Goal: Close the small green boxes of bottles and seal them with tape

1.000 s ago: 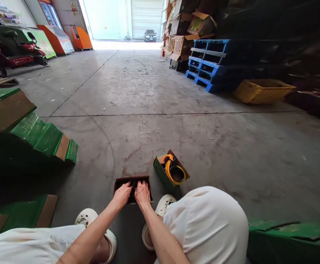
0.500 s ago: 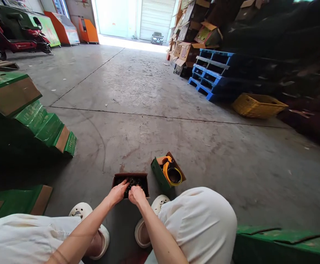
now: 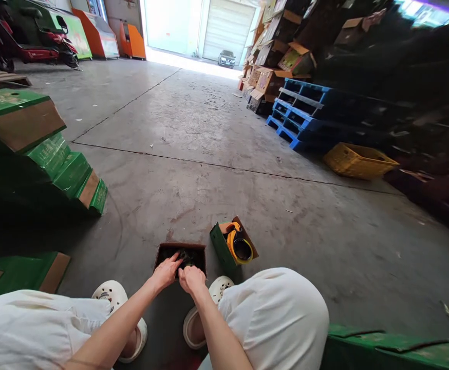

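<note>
Between my feet on the concrete floor is a small open carton [image 3: 202,247] with dark contents too dim to make out. My left hand [image 3: 166,270] reaches over its near left edge, fingers stretched onto the dark contents. Beside it, my right hand [image 3: 191,279] is closed at the carton's near edge, its fingertips at the dark contents; what it grips is hidden. To the right stands a green box [image 3: 222,252] holding a yellow-orange tape dispenser [image 3: 231,241] with a roll on it.
Green cartons [image 3: 72,174] are stacked at the left, and another green box [image 3: 24,277] lies nearer. Green cardboard [image 3: 394,349] is at the lower right. Farther off stand blue pallets [image 3: 294,110] and a yellow crate [image 3: 359,160].
The view has tilted slightly. Both hands remain at the carton; the right hand has shifted slightly, and a bit more of the dark contents shows between them.
</note>
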